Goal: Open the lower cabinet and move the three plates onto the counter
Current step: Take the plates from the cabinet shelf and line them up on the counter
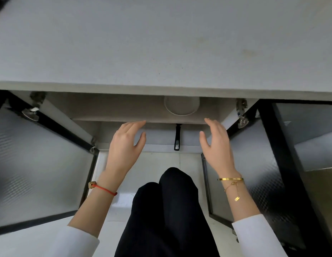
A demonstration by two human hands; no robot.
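The grey desk (161,43) fills the top of my view, bare where I can see it. Below it both cabinet doors (37,164) stand swung wide, frosted panels in black frames. On the upper shelf (106,110) sits a white plate (181,105), right of centre; I cannot tell whether more are stacked there. A black handle (177,137) pokes out below. My left hand (124,145) and right hand (218,143) reach toward the shelf, each grip spread and holding nothing. My gold bangle's writing is too small to read.
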